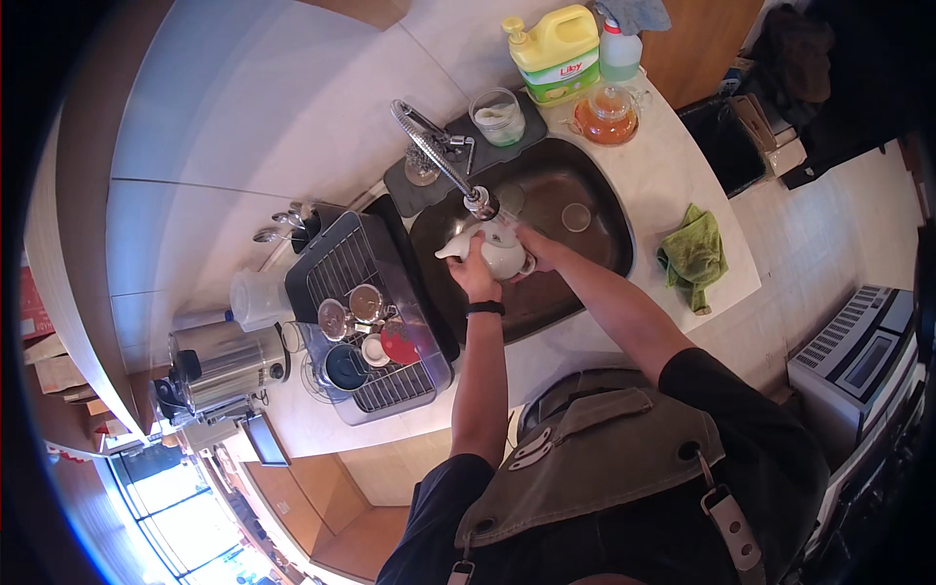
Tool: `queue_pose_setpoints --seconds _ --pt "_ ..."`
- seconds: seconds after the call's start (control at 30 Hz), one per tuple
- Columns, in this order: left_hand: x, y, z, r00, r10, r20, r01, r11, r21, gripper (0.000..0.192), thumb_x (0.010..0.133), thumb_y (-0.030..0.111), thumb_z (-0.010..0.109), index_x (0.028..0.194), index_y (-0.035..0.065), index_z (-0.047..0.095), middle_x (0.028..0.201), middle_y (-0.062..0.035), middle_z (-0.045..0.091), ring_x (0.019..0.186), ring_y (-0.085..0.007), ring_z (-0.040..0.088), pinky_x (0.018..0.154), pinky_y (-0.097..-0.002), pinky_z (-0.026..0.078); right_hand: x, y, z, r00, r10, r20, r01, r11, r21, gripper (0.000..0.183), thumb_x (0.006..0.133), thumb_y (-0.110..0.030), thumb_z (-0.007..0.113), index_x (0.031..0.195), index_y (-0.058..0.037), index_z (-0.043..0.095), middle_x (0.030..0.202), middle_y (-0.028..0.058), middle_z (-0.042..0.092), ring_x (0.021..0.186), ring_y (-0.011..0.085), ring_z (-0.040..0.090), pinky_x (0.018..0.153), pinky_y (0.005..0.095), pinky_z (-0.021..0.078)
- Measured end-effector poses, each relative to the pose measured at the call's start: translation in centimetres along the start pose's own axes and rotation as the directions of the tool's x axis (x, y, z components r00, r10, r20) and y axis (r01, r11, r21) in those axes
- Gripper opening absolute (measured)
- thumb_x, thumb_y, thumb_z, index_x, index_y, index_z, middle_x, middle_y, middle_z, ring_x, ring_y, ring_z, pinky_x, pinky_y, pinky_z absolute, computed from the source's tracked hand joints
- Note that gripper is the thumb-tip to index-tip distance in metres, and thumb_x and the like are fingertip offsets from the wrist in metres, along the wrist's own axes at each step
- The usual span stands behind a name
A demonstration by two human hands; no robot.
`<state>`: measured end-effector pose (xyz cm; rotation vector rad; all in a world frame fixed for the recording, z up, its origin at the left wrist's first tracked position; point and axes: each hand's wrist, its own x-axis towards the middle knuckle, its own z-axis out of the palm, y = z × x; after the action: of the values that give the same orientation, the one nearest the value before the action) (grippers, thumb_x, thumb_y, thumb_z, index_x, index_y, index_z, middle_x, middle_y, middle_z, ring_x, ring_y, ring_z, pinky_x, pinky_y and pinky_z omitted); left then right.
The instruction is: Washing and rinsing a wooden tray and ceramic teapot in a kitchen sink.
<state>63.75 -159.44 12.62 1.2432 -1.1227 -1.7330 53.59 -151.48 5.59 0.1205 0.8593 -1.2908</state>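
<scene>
A white teapot (503, 256) with a spout at its left is held over the dark sink (563, 175), close under the head of a spring-neck faucet (482, 203). My left hand (474, 272) grips its spout side, thumb on top. My right hand (532, 252) holds the other side near the handle; some of its fingers are hidden by the pot. Around the faucet head and pot there seems to be running water, though this is hard to make out. Behind the hands, a small round clear item (576, 217) lies in the sink.
Left of the sink stands a dish rack (395, 384) with cups and glass lids. A glass teapot of amber liquid (607, 121), a yellow detergent jug (559, 58) and a green cloth (692, 256) are on the counter. A jar (497, 117) stands behind the sink.
</scene>
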Motion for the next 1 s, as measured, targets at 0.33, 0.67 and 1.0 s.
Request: queue_pose_setpoints --seconds 0.33,0.67,1.0 --pt "2.1 -4.2 0.5 0.921 -0.343 0.182 0.323 0.937 0.134 0.059 0.097 0.054 0.046 0.125 0.0024 0.055 0.114 -0.0111 0.066 0.1 -0.0246 0.066 0.086 -0.0409 0.054 -4.2 -1.2 -2.4 0.901 -0.433 0.028 0.429 0.879 -0.21 0.063 0.092 -0.047 0.063 0.142 -0.0134 0.044 0.13 0.0092 0.057 0.116 0.0215 0.058 0.095 0.035 0.0485" --pt "2.8 -6.1 1.4 0.638 -0.747 0.184 0.75 0.658 0.067 0.05 0.1 0.046 0.038 0.129 0.0077 0.051 0.127 -0.0127 0.058 0.113 -0.0322 0.06 0.097 -0.0532 0.047 -10.6 -1.8 -1.3 0.83 -0.498 0.253 0.266 -0.047 -0.963 0.08 0.077 -0.04 0.078 0.145 -0.0186 0.042 0.138 0.0191 0.048 0.133 0.0365 0.042 0.111 0.044 0.0324" --pt "3.7 -3.0 -1.6 0.976 -0.16 0.145 0.171 0.983 -0.062 0.03 0.093 0.023 0.056 0.113 0.0003 0.059 0.108 -0.0116 0.065 0.097 -0.0248 0.066 0.083 -0.0406 0.054 -5.4 -0.2 -1.7 0.919 -0.343 -0.193 0.332 0.939 -0.089 0.058 0.093 -0.041 0.062 0.14 -0.0122 0.044 0.127 0.0093 0.056 0.125 0.0274 0.05 0.101 0.0509 0.0422"
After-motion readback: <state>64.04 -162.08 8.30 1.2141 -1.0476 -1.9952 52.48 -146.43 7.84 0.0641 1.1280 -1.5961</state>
